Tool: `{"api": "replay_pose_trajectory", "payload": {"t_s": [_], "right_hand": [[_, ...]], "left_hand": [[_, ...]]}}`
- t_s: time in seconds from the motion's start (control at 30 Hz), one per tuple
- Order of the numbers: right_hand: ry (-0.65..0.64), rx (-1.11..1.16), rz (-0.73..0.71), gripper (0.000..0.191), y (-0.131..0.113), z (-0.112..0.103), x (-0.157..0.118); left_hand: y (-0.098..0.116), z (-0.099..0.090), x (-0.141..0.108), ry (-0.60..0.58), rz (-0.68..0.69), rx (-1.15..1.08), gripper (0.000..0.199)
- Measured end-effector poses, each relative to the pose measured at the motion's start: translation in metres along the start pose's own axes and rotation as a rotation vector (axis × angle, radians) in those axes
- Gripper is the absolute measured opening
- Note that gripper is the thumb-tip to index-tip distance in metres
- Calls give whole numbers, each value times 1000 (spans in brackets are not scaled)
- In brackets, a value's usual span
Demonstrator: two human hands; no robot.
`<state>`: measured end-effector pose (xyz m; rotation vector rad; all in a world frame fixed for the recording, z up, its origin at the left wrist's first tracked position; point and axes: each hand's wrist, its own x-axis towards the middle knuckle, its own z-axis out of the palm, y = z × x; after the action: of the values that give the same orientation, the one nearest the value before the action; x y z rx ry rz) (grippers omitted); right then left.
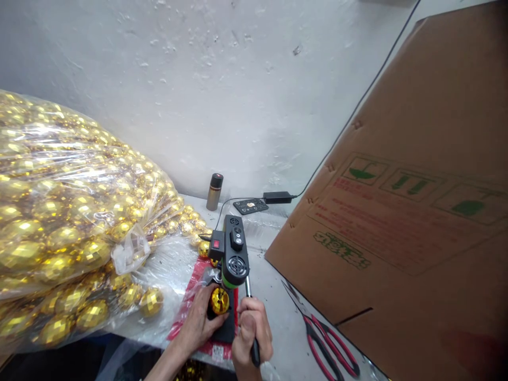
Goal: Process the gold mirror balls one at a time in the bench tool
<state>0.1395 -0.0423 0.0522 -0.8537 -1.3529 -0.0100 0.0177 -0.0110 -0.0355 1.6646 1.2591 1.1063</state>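
Note:
My left hand [200,321] holds a faceted gold ball [219,300] against the base of a small black machine [234,250] with a red switch and a green band. My right hand [252,333] is closed around a black-handled lever or tool [251,317] that stands up beside the machine's right side. The machine rests on a red sheet [190,296] at the near edge of the table. Another gold ball [203,248] lies just behind the machine.
A big clear plastic bag full of gold balls [67,222] fills the left. A large cardboard box [413,201] leans in on the right. Red-handled scissors [327,344] lie right of my hand. A metal flask [215,191], a power adapter [278,197] and a small black device [251,206] sit by the wall.

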Motion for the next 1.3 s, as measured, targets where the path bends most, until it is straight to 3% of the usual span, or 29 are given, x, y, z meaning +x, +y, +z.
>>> {"api": "replay_pose_trajectory", "payload": {"t_s": [0.53,0.73,0.87,1.0,1.1,1.2,1.3], "right_hand": [[-40,-19,5,30,6,-2,-6],[-62,-41,-61,31,9,-2,-11],[-26,-21,14,32,0,0,-4],[-38,32,166,30,-26,-2,29],[-65,36,233,32,-38,-4,48],[-61,39,197,33,-37,-4,44],[-67,34,141,30,-29,-4,30]], "left_hand": [[-2,1,1,18,9,18,55],[-4,1,1,8,-3,16,56],[-6,5,2,32,5,14,57],[-4,6,0,50,3,38,58],[-8,-1,-17,53,57,102,57],[-19,-21,-43,49,169,249,57],[-27,-49,-60,43,265,446,86]]}}
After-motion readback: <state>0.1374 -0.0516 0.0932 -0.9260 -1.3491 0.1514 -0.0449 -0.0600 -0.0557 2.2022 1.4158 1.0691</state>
